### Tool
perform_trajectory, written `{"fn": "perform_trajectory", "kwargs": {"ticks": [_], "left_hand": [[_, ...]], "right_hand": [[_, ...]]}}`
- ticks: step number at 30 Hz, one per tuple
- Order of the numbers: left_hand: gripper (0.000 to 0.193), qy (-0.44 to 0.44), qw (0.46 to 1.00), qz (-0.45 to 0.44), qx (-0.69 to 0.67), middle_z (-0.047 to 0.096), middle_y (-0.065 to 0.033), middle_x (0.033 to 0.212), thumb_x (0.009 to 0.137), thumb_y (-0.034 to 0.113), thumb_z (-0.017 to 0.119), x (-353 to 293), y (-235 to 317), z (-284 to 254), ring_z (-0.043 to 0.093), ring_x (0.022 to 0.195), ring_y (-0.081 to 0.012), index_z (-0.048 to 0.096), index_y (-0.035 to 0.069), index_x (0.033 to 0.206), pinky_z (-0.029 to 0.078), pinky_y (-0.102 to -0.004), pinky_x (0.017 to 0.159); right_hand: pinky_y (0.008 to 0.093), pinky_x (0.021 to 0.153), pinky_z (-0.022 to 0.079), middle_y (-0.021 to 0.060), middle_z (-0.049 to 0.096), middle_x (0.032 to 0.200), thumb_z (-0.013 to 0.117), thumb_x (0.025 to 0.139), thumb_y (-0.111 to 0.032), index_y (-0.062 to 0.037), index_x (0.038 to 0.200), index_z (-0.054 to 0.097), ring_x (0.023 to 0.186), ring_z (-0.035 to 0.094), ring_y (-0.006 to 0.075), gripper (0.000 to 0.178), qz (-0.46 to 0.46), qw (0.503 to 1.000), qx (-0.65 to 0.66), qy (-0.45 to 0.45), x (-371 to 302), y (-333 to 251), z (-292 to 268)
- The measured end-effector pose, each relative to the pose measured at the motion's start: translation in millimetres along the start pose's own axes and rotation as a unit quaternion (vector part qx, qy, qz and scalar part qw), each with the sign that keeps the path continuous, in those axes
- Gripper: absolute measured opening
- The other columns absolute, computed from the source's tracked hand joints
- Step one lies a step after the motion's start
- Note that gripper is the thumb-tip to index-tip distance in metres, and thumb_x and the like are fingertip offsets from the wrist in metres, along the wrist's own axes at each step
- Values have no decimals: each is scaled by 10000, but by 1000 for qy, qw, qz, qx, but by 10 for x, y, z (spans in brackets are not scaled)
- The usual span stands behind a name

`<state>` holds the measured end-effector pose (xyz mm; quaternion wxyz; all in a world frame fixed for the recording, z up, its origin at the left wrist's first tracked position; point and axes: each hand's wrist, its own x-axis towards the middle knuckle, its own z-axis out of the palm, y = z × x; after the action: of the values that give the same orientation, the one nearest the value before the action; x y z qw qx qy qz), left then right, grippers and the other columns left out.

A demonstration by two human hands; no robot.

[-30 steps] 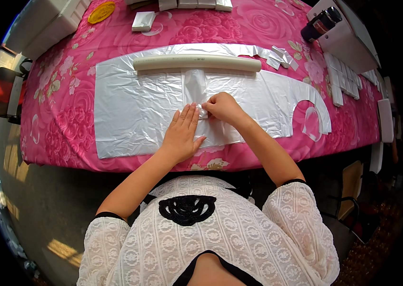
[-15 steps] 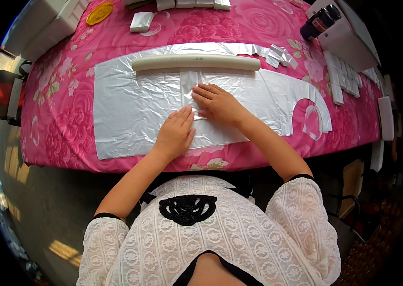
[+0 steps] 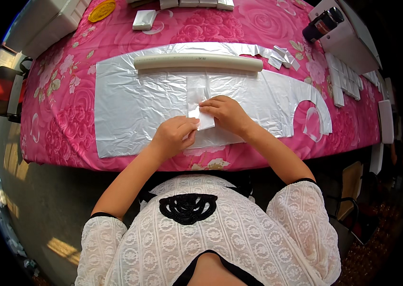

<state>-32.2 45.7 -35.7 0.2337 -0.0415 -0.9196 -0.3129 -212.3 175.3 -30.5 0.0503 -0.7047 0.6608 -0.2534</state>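
A narrow folded strip of white plastic film [image 3: 205, 122] lies on a larger silvery-white plastic sheet [image 3: 139, 105], which is spread over the table. My left hand [image 3: 174, 135] pinches the strip's near left corner, thumb and fingers together. On the strip's right side, my right hand [image 3: 226, 114] is closed on its edge, fingertips on the upper layer. Beyond my hands a long cream-white pipe [image 3: 196, 62] lies crosswise on the sheet. The sheet has a rounded cut-out at its right end.
A pink flowered cloth [image 3: 63, 128] covers the table. Small folded white packets [image 3: 338, 78] lie in rows at the right, and another packet [image 3: 144, 20] is at the back. A dark flask [image 3: 323, 24], a yellow disc [image 3: 102, 11] and white foam boxes [image 3: 51, 28] stand farther off.
Both hands lay flat on the film earlier; now they pinch the strip. Its near end is folded up into a small white flap, and my right hand has moved slightly nearer to me.
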Motion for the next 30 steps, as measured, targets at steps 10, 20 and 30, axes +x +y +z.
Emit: {"fn": "perform_trajectory", "kwargs": {"ticks": [10,20,30], "left_hand": [[461,-94,992,49,60,568,-102,1159,639,52,637,-165,125,-7,536,1088,-236,551,48,1092,403,-402,937],[301,-42,995,63,64,638,-106,1005,683,41,604,-99,100,91,619,922,-238,614,40,984,489,-348,764],[439,44,924,-368,-95,659,-105,700,780,167,626,218,198,201,641,631,-204,525,-29,1160,480,-294,594]], "right_hand": [[314,736,483,31,613,915,624,645,-52,-81,931,634,827,568,211,288,12,997,37,63,-379,-347,91],[306,661,480,28,617,839,631,674,-49,-99,908,650,767,576,200,240,39,994,45,92,-464,-330,97],[331,569,466,113,621,602,594,769,-265,-18,732,678,544,595,243,264,436,871,227,-2,-108,-254,-104]]}}
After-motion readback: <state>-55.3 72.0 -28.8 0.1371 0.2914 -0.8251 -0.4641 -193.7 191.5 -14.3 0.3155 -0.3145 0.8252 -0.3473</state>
